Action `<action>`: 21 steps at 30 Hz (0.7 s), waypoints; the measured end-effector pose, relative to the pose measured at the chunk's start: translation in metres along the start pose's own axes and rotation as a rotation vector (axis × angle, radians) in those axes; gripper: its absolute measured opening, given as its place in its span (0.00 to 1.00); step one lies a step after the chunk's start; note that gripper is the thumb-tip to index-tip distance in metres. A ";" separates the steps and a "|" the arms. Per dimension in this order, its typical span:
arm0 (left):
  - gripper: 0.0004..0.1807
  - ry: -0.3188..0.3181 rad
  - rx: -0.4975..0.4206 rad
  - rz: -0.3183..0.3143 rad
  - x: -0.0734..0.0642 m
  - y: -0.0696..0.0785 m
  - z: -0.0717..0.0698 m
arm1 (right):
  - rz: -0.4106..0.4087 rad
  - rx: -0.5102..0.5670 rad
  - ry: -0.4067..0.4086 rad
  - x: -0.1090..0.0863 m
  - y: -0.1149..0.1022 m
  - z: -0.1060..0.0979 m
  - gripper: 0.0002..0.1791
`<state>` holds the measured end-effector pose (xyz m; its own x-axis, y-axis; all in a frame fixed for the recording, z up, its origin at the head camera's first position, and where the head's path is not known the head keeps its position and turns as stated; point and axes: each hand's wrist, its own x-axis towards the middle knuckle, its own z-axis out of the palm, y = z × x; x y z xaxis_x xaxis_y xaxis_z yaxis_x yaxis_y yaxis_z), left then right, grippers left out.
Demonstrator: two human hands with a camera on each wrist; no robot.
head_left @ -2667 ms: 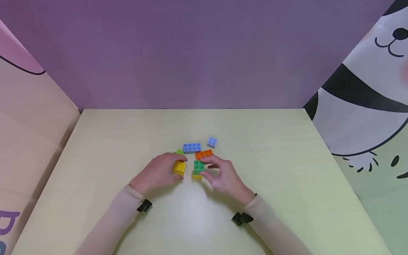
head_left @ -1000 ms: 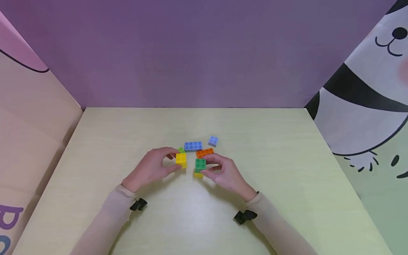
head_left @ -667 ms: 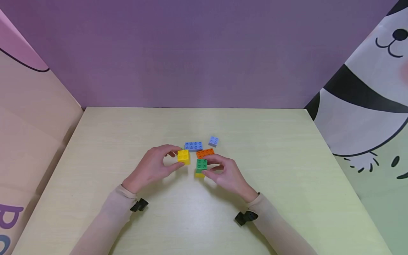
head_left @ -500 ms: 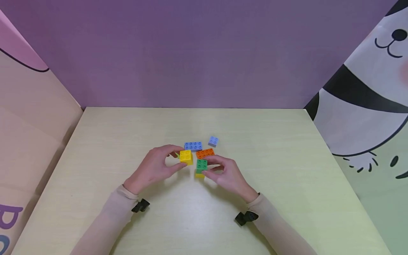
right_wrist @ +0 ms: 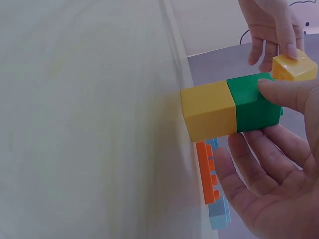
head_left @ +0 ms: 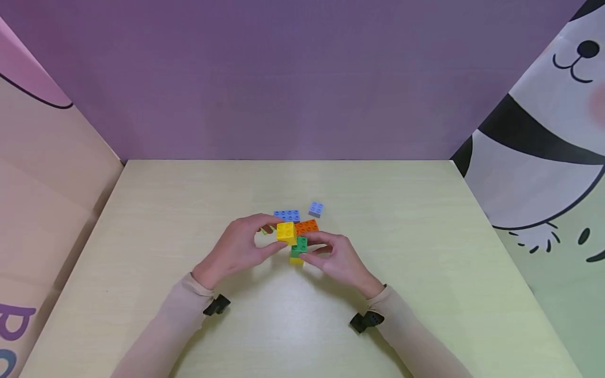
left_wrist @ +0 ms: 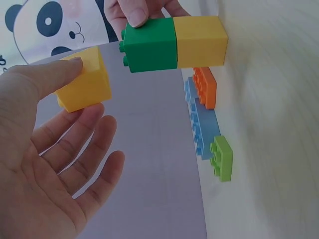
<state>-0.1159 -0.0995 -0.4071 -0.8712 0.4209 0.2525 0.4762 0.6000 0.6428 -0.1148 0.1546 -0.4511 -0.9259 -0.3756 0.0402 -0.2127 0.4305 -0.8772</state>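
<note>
My left hand (head_left: 241,244) pinches a square yellow toy brick (head_left: 285,232) between thumb and fingers. In the left wrist view that brick hangs beyond the studded end of a green brick (left_wrist: 152,45), with a gap between them. The green brick is stacked on a second yellow brick (left_wrist: 202,41), their sides lined up. My right hand (head_left: 337,260) grips the green brick, thumb on one face and fingers on the other. In the head view the held yellow brick overlaps the left part of the green one.
Behind the hands on the pale table (head_left: 402,236) lie an orange brick (head_left: 307,226), a long blue brick (head_left: 287,216) and a small blue brick (head_left: 316,209). A lime green brick (left_wrist: 223,158) is mostly hidden behind my left hand in the head view. A purple wall (head_left: 283,84) rises behind.
My left hand has raised the yellow brick and carried it rightward, from left of the stack to over the green brick's edge. My right hand keeps its grip, almost still.
</note>
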 end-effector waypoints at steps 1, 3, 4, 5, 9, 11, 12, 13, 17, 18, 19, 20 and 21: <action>0.24 -0.003 -0.003 0.002 0.000 0.001 0.001 | 0.003 0.002 -0.002 0.000 0.000 0.000 0.18; 0.24 -0.011 -0.005 -0.001 0.002 0.002 0.002 | 0.013 0.004 -0.008 0.000 0.000 0.000 0.18; 0.24 -0.017 -0.005 -0.005 0.002 0.002 0.003 | 0.016 0.003 -0.010 0.000 0.000 0.000 0.18; 0.24 -0.023 -0.003 -0.007 0.003 0.002 0.004 | 0.019 0.002 -0.011 0.000 0.000 0.000 0.18; 0.24 -0.040 -0.004 -0.009 0.004 0.001 0.010 | 0.020 -0.002 -0.017 0.000 0.001 0.000 0.19; 0.23 -0.043 -0.005 0.002 0.005 0.001 0.012 | 0.016 0.000 -0.020 0.000 0.002 0.000 0.18; 0.23 -0.044 -0.004 0.008 0.005 0.001 0.013 | 0.015 0.003 -0.021 0.000 0.002 0.000 0.18; 0.23 -0.046 -0.003 0.014 0.006 0.001 0.014 | 0.014 0.003 -0.021 0.000 0.002 0.001 0.18; 0.23 -0.055 0.002 0.031 0.006 0.002 0.017 | 0.010 0.007 -0.019 -0.001 0.003 0.002 0.18; 0.23 -0.057 0.002 0.031 0.006 0.002 0.018 | 0.009 0.006 -0.019 -0.001 0.004 0.002 0.18; 0.23 -0.059 0.003 0.030 0.007 0.002 0.019 | 0.009 0.006 -0.020 -0.001 0.005 0.002 0.18; 0.23 -0.061 0.005 0.029 0.007 0.002 0.019 | 0.009 0.005 -0.022 -0.001 0.005 0.002 0.18; 0.23 -0.064 0.008 0.028 0.007 0.001 0.020 | 0.008 0.001 -0.024 -0.001 0.006 0.003 0.18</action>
<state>-0.1193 -0.0819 -0.4189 -0.8481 0.4803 0.2237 0.5017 0.5923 0.6304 -0.1142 0.1554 -0.4577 -0.9199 -0.3915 0.0215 -0.2046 0.4325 -0.8781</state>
